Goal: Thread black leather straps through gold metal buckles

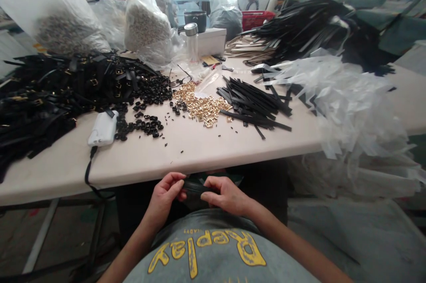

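A dark strap [196, 186] stretches between my two hands, just below the table's front edge. My left hand [167, 192] pinches its left end between thumb and fingers. On the other side my right hand [225, 194] is closed around it with thumb and curled fingers. Beyond the hands on the table lie a heap of gold buckles [208, 109], a pile of black strips [256, 101] and many small black loops [149, 125]. Whether a buckle or loop is on the held strap, I cannot tell.
The table [143, 163] carries finished-looking buckled straps [109, 74] at left, a white device [103, 128] with a hanging cord, eyeglasses [179, 81], a glass bottle [191, 45] and filled plastic bags [146, 25]. White plastic strips [353, 96] spill over the right edge.
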The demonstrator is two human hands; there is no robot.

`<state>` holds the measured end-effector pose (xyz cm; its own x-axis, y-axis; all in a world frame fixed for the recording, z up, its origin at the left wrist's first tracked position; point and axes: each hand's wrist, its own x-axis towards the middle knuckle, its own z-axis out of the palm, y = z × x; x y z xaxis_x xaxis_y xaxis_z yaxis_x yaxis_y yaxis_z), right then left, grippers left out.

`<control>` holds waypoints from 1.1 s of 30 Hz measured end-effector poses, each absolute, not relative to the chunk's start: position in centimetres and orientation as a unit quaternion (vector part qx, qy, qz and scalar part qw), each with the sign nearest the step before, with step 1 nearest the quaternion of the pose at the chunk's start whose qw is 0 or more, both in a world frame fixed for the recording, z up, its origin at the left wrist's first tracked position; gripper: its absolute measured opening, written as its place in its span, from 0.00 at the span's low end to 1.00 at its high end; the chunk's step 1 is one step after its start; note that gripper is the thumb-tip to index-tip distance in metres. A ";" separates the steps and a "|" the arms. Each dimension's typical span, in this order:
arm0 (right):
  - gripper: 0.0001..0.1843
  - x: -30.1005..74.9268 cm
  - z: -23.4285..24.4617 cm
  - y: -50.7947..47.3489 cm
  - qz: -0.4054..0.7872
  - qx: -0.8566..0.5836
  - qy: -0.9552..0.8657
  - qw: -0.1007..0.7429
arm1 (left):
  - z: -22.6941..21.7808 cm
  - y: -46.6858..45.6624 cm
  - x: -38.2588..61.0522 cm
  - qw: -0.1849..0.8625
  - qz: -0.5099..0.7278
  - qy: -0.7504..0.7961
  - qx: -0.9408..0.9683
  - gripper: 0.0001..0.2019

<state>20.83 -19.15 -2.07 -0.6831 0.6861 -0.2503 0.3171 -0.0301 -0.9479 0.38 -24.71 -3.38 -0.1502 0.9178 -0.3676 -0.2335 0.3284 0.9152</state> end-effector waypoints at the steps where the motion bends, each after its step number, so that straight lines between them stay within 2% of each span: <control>1: 0.04 20.7 -2.2 -19.2 0.601 -0.375 -0.682 0.180 | -3.4 -24.7 0.5 0.587 0.497 0.570 0.288 0.12; 6: 0.11 20.0 -2.9 -19.5 0.541 -0.391 -0.696 0.266 | -3.4 -24.7 0.9 0.609 0.510 0.559 0.238 0.13; 11: 0.10 19.7 -3.1 -19.7 0.502 -0.391 -0.709 0.306 | -3.5 -24.7 1.1 0.623 0.526 0.542 0.203 0.13; 19: 0.03 19.8 -3.2 -19.9 0.442 -0.391 -0.754 0.289 | -4.1 -25.3 1.5 0.624 0.537 0.527 0.211 0.12; 22: 0.03 20.0 -3.3 -20.0 0.420 -0.379 -0.772 0.289 | -4.0 -25.3 1.4 0.614 0.515 0.544 0.249 0.12; 24: 0.04 20.0 -3.4 -20.0 0.409 -0.374 -0.782 0.285 | -3.7 -25.2 1.2 0.581 0.486 0.562 0.332 0.12; 28: 0.04 19.9 -3.5 -20.0 0.380 -0.362 -0.805 0.277 | -3.0 -24.8 1.2 0.440 0.444 0.568 0.535 0.06; 33: 0.04 19.8 -3.5 -20.0 0.379 -0.363 -0.806 0.272 | -2.7 -24.9 1.4 0.374 0.435 0.558 0.599 0.04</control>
<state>19.83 -20.02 -3.53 -0.5879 0.7922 0.1635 0.3791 0.4484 -0.8095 1.45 -24.85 -2.70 -0.0022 0.9946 0.1042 0.3439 -0.0970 0.9340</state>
